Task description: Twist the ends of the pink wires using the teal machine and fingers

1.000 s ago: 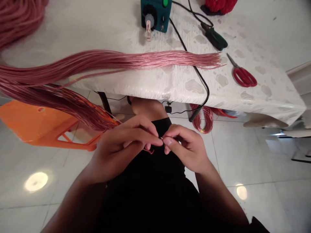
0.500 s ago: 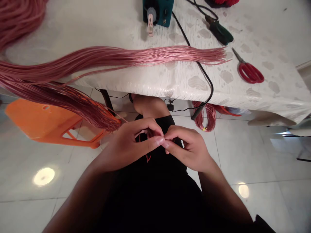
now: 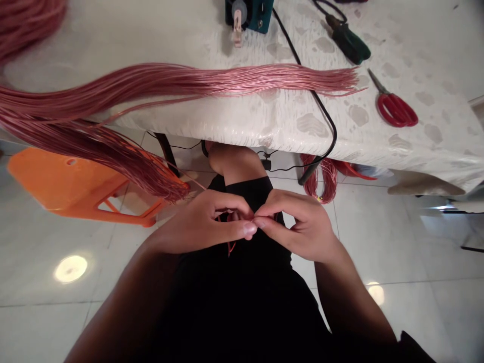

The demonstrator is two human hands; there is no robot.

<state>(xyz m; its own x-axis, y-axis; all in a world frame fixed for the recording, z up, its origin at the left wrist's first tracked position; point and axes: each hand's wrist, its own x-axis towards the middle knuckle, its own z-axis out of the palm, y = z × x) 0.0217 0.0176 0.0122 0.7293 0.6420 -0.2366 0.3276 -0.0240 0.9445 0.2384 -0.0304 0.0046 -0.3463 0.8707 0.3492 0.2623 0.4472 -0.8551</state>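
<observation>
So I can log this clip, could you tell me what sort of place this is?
Likely a small wire-working workshop: a hank of pink wire, red-handled scissors and a teal control box on a plastic-covered table.

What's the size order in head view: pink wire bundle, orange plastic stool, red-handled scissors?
Largest to smallest: pink wire bundle, orange plastic stool, red-handled scissors. Stool sits farther from camera, so the top two are unsure.

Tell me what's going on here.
A seated person's left hand and right hand meet at the fingertips over a black-clothed lap, working a thin red wire that loops below them. A long bundle of pink wires lies across the white table ahead and droops off its left side toward an orange stool. Red-handled scissors lie on the table.
</observation>
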